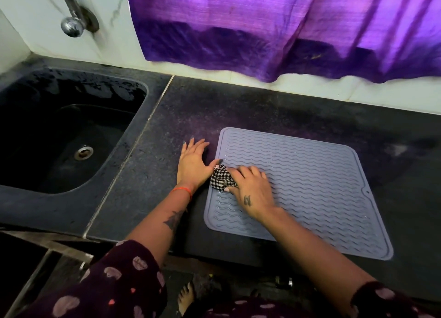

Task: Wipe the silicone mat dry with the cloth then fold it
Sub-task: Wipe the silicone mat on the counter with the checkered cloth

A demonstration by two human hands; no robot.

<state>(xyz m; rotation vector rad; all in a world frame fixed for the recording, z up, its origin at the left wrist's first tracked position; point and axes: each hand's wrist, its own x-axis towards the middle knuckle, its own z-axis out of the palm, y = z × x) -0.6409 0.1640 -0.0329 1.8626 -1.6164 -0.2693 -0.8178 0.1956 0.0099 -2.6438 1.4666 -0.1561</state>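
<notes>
On the counter: mat (310, 186) lies flat, right of the sink (71, 117).
Right hand (253, 189): presses the bunched cloth (222, 179) at the mat's left edge.
Left hand (193, 162): flat, fingers spread, thumb touching that edge.
Handling: likely floppy, grippy; lift a corner to fold.

A: Where's the open room right now?

B: Bare desk (274, 107) behind the silicone mat (310, 186), all the way back to the wall, and more dark desk off the mat's right edge.

A: And the left side?

B: Tight. The left hand (192, 161) lies flat on the desk just beside the mat's left edge, and the right hand (250, 189) presses the cloth (220, 180) there. Further left the sink (47, 174) drops away.

A: Anything overhead?

B: The purple curtain (286, 31) hangs low over the back wall, and the tap (71, 19) juts out above the sink.
</notes>
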